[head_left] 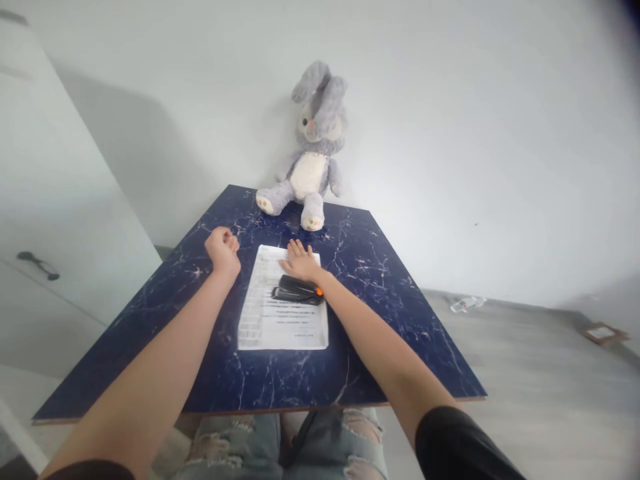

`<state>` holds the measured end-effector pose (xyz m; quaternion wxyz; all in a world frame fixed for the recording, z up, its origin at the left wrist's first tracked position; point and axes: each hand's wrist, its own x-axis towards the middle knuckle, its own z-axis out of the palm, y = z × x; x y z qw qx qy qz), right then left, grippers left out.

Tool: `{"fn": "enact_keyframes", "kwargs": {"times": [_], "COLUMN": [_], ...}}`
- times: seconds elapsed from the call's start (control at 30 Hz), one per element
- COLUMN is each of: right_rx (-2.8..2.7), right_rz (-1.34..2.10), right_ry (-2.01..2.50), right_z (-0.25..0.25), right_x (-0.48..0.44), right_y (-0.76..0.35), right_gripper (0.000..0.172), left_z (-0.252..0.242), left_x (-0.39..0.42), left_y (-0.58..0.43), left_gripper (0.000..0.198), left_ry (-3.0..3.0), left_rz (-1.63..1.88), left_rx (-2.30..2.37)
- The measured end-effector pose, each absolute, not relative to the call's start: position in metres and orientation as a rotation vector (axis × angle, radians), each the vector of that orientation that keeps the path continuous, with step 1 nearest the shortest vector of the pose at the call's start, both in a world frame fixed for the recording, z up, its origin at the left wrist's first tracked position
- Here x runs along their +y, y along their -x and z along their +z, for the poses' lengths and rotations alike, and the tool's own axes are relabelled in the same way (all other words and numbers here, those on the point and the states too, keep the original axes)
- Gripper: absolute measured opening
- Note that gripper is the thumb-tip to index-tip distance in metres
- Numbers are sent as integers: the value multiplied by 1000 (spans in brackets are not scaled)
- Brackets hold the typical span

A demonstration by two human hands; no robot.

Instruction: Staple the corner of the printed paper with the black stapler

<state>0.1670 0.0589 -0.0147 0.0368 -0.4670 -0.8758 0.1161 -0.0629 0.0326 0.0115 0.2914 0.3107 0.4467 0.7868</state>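
stapler (296, 290): black, orange-tipped | paper (283, 328): white | tabletop (380, 267): navy, white-veined | rabbit (309, 175): grey, white

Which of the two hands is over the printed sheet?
The right hand: fingers extended, it covers part of the upper right of the printed sheet, beyond the black stapler. The left hand is curled, off the sheet to its left.

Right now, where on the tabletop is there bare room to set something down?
Free: the tabletop between right forearm and right edge, and the strip between sheet and near edge. Crowded: the middle, where the right hand and stapler lie on the sheet, and the back, where the plush rabbit sits.
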Motion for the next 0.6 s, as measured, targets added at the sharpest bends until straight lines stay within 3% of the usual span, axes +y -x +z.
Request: {"fn": "enact_keyframes", "kwargs": {"times": [0.13, 0.27, 0.5, 0.6], "right_rx": [-2739, -2750, -2742, -2559], "right_rz": [357, 234, 314, 364], "right_ry": [1248, 1136, 1055, 1019], "right_z": [-14, -12, -14, -11], "right_x": [62, 51, 23, 15], "right_y": [-113, -104, -165, -191], "right_gripper": [73, 72, 68, 55], "left_z": [7, 4, 3, -1], "left_x": [34, 31, 15, 10], "left_y": [81, 82, 22, 0], "left_gripper": [16, 19, 24, 31], "left_ry": [-861, -1025, -2345, -2599], "left_rz": [2224, 2130, 1174, 877], "left_rx": [1673, 1883, 1588, 1493]}}
